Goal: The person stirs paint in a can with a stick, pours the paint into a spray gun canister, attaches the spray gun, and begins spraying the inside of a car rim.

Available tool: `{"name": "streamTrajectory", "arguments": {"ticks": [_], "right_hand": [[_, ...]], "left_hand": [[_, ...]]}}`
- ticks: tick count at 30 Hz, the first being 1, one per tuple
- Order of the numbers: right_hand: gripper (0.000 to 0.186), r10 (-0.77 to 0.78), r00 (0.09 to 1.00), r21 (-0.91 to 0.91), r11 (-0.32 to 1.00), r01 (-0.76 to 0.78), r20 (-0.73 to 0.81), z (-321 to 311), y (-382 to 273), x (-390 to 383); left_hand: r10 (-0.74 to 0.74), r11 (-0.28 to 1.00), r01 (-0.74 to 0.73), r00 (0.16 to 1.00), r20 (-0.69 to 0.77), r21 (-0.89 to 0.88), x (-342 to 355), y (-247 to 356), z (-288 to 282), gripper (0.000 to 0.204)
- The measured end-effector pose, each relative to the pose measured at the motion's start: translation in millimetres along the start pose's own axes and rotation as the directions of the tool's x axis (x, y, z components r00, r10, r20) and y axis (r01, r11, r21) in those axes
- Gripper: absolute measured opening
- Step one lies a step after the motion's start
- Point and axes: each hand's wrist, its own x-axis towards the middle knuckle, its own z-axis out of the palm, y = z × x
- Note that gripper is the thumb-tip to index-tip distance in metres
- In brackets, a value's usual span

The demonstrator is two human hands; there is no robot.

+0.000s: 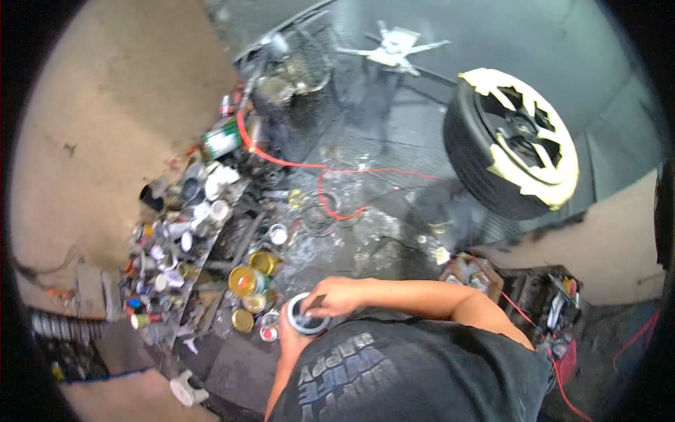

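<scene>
My left hand (291,330) is wrapped round the side of an open round tin (309,328) with a light rim and dark inside, close to the front of my body. My right hand (332,297) is over the tin's mouth, its fingers closed on a short, dark, flat piece (318,303) that reaches down into it. Just left of my hands stand several gold-coloured cans (243,283) and a small tin (268,333) with red on it.
Cluttered cups and cans (169,246) line the left side. A red hose (281,160) crosses the floor (383,246). A tyre (471,169) with yellow masking stands upper right, a white-coated stand (394,50) beyond. At lower right is a dark crate of items (534,295).
</scene>
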Motion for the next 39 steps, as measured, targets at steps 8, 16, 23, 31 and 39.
{"name": "streamTrajectory", "arguments": {"ticks": [8, 16, 23, 31, 39], "right_hand": [[0.024, 0.062, 0.998, -0.109, 0.992, -0.061, 0.013, -24.1, 0.0, -1.6], [0.025, 0.164, 0.986, -0.282, 0.947, -0.153, 0.016, -69.9, -4.6, -6.4], [0.021, 0.149, 0.970, -0.349, 0.914, -0.208, -0.190, -91.7, -11.9, -12.0], [0.032, 0.211, 0.937, 0.026, 0.977, -0.212, -0.280, -93.0, 10.7, 22.8], [0.082, 0.003, 0.848, -0.322, 0.924, -0.204, -0.530, -90.7, 100.1, 62.0]], "left_hand": [[0.047, 0.995, -0.055, 0.995, -0.092, -0.082, 4.1, -61.8, 21.6, 0.124], [0.069, 0.993, -0.073, 0.997, 0.043, 0.091, 41.8, -27.5, 11.0, 0.110], [0.369, 0.868, -0.371, 0.927, 0.070, 0.331, 98.0, -17.1, 5.1, 0.098], [0.456, 0.869, -0.432, 0.888, -0.053, 0.240, 157.6, -42.5, -15.8, 0.125], [0.235, 0.958, -0.229, 0.972, 0.011, -0.175, 265.7, -48.0, -32.7, 0.120]]}}
